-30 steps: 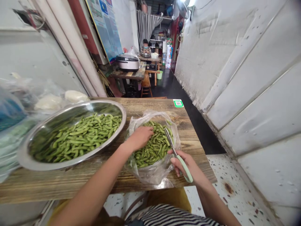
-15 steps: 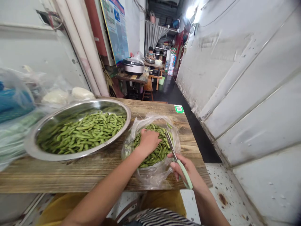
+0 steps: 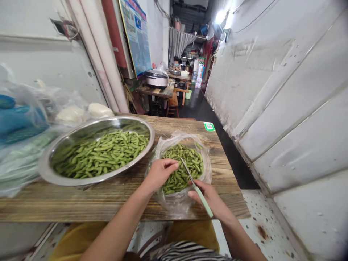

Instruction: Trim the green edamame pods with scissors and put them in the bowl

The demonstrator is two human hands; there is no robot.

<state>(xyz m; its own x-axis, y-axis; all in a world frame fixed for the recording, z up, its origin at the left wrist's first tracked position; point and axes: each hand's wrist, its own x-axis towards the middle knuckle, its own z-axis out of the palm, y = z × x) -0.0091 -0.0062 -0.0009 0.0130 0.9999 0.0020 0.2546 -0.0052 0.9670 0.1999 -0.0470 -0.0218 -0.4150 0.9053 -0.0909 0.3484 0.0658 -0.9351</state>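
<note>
One grip, the right hand's (image 3: 212, 198), is wrapped around green-handled scissors (image 3: 200, 197), blades angled toward the left hand (image 3: 160, 174); whether that one grasps a pod, I can't tell. Beneath them, green pods (image 3: 187, 165) fill an open plastic bag (image 3: 175, 207) on the wooden desk (image 3: 225, 181), beside a steel basin (image 3: 49, 173) of more pods.

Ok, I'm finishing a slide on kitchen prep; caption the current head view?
Right hand holding scissors, left hand over green pods in a plastic bag, beside a metal basin of more pods.
</note>
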